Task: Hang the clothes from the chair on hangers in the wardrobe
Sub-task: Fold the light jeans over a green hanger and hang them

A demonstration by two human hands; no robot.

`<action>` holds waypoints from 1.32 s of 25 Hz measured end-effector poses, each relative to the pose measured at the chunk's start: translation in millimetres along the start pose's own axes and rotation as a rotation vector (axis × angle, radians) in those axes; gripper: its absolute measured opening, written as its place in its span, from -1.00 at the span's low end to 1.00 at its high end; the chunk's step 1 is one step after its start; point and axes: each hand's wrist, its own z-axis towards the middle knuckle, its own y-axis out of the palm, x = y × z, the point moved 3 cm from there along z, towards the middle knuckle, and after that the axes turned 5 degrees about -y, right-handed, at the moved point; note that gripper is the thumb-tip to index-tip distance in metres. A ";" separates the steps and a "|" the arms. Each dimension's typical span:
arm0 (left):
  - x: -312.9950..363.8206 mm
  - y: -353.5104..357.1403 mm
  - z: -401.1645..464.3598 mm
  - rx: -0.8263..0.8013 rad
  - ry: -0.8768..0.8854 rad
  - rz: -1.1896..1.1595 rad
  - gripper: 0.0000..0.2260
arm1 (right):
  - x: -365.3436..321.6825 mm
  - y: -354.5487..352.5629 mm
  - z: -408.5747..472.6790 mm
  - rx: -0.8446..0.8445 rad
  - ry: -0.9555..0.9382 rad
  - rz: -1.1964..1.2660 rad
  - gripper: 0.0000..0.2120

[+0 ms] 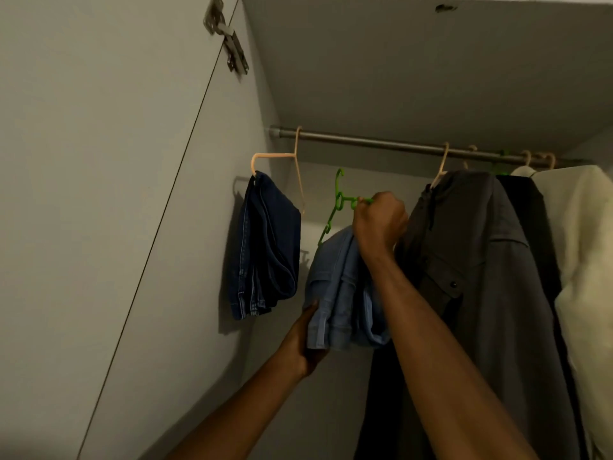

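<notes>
Dark jeans (265, 244) hang on a pink hanger (292, 167). My left hand (305, 340) cups the light jeans (341, 293) from below (fingers curled round the fabric); my right hand (379, 220) clenches the green hanger (338, 200) below the rail (381, 142).
</notes>
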 end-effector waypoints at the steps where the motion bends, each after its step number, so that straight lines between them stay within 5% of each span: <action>1: 4.3 2.8 3.3 0.071 -0.016 -0.053 -0.67 | -3.4 2.5 7.1 0.001 -0.004 0.018 -0.66; 8: 47.7 14.6 22.0 0.086 0.021 -0.328 -0.67 | -33.9 25.4 45.7 0.014 -0.011 0.091 -0.80; 15: 65.2 21.9 43.9 0.109 0.236 -0.483 -0.75 | -57.7 33.2 74.6 0.037 -0.035 0.033 -0.83; 23: 62.4 21.2 40.4 0.079 0.214 -0.548 -0.73 | -73.2 28.5 48.2 0.062 -0.041 0.058 -0.79; 33: 38.2 -0.9 -15.1 0.273 0.071 -0.489 -0.58 | -63.9 28.9 18.4 -0.021 -0.096 0.160 -0.64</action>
